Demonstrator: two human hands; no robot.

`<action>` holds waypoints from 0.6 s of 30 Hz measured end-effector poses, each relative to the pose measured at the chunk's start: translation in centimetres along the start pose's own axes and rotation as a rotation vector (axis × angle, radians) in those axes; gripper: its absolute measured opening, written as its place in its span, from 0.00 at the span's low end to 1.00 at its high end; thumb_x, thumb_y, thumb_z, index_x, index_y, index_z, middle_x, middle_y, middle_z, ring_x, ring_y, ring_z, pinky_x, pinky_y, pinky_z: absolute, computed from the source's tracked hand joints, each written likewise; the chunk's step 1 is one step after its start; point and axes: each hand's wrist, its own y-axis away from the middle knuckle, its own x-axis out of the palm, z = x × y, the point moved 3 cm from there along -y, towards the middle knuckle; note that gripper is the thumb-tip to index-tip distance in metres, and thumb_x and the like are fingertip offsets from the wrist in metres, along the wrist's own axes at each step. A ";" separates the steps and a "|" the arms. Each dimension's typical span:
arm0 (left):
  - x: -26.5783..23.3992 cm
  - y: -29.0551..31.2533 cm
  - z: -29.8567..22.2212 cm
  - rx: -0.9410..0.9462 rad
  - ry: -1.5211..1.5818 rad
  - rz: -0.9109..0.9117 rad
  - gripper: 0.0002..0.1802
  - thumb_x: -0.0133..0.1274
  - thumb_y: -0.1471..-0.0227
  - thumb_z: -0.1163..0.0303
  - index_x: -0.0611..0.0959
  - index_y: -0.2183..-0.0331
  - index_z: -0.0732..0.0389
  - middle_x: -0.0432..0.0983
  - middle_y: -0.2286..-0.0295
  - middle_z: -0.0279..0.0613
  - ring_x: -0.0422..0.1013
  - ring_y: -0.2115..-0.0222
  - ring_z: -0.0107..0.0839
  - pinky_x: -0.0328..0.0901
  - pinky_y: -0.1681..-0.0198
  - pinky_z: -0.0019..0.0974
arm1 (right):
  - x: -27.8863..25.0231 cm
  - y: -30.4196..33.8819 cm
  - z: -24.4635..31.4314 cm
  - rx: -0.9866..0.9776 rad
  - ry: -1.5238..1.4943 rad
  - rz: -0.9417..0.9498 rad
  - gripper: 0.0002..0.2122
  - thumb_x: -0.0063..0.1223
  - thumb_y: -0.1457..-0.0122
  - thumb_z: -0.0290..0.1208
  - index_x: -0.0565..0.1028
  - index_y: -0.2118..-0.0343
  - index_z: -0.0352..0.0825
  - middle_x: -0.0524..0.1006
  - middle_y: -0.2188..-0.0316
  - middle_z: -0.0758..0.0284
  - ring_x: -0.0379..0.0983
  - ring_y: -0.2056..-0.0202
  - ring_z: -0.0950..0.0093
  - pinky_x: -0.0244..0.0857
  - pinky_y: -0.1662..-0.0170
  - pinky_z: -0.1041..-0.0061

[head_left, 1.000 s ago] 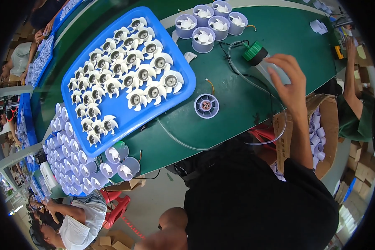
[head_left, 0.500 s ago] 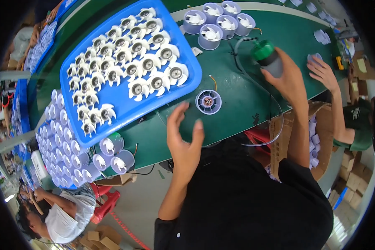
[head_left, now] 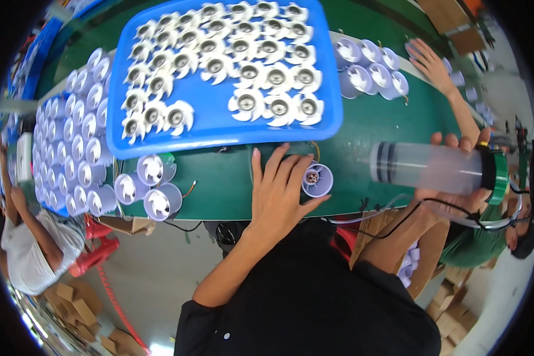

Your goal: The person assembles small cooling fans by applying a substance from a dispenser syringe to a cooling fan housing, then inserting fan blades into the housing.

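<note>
In the middle of the bench, near its front edge, stands a round lavender fan housing (head_left: 317, 181) with a copper-coloured centre and a thin wire. My left hand (head_left: 277, 193) rests at its left side, forefinger above and thumb below, closed around the rim. Held in my right hand (head_left: 451, 178) is a large clear dispensing syringe (head_left: 418, 168), nearly level, its narrow end toward the left. Its green cap (head_left: 500, 177) faces right, with a clear hose (head_left: 519, 207) and dark cable there. My right fingers wrap the barrel near the cap.
A blue tray (head_left: 219, 142) of white fan impellers lies behind my left hand. Assembled lavender fans stand left (head_left: 77, 136), front left (head_left: 163, 200) and back right (head_left: 371, 71). Another person's hand (head_left: 430, 65) reaches in at far right. A cardboard box (head_left: 424, 261) is below the bench.
My right hand has brought the syringe down from upright at the back to nearly level at the right. My left hand has closed in on the fan housing. The view has shifted.
</note>
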 end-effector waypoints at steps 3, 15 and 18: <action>-0.5 0.7 0.2 -0.017 0.007 -0.009 0.37 0.70 0.63 0.56 0.77 0.50 0.57 0.72 0.52 0.40 0.57 0.40 0.46 0.40 0.39 0.70 | 1.8 0.6 -1.1 0.107 0.037 -0.120 0.47 0.62 0.47 0.53 0.47 0.33 0.34 0.66 0.52 0.61 0.64 0.51 0.61 0.54 0.42 0.47; -0.3 0.9 1.3 -0.013 0.039 0.016 0.39 0.68 0.63 0.54 0.75 0.47 0.50 0.73 0.51 0.33 0.56 0.41 0.43 0.39 0.44 0.82 | 4.9 0.6 -4.2 0.121 0.120 0.236 0.48 0.64 0.50 0.55 0.49 0.35 0.36 0.66 0.60 0.65 0.64 0.61 0.67 0.57 0.55 0.60; -0.2 1.1 1.5 -0.018 0.032 0.010 0.39 0.68 0.63 0.54 0.74 0.47 0.50 0.75 0.52 0.33 0.57 0.41 0.42 0.39 0.44 0.82 | 5.0 0.8 -4.7 0.128 0.079 0.206 0.44 0.64 0.50 0.53 0.53 0.37 0.34 0.66 0.60 0.65 0.63 0.61 0.68 0.55 0.55 0.61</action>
